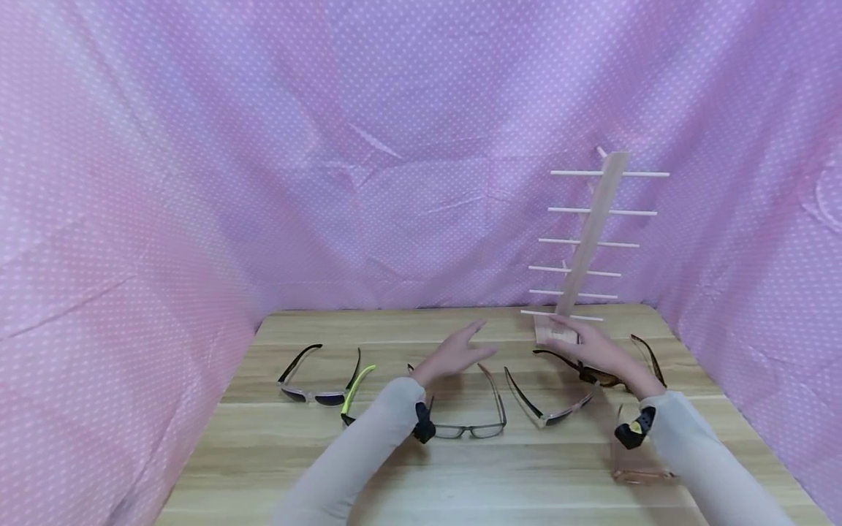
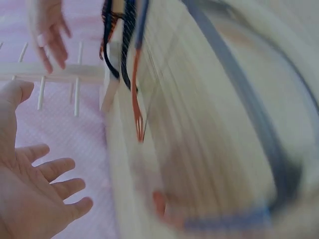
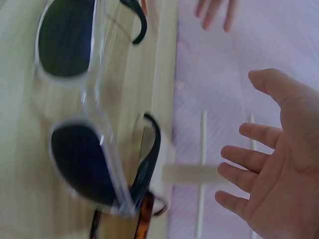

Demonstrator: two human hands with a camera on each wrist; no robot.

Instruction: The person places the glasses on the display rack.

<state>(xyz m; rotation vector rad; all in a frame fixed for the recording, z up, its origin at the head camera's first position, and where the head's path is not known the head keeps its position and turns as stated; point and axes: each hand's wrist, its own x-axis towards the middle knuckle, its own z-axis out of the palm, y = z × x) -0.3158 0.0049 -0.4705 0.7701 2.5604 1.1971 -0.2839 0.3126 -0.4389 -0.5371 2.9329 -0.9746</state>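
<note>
Pale sleeves [image 1: 362,453] outstretched; left hand [image 1: 456,354], right hand [image 1: 595,348] raised, fingers [image 3: 245,158] apart.

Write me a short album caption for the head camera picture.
Both hands hover over a table of glasses and sunglasses, near a pegged wooden stand.

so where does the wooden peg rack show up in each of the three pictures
Head: the peg rack stands right of centre, towards the back of the table.
Left wrist: the peg rack lies sideways at upper left, partly cut off by the frame.
Right wrist: the peg rack is blurred and sideways, right of centre in the lower half.
Shared landmark: the right hand, beside or overlapping it in every picture.
</note>
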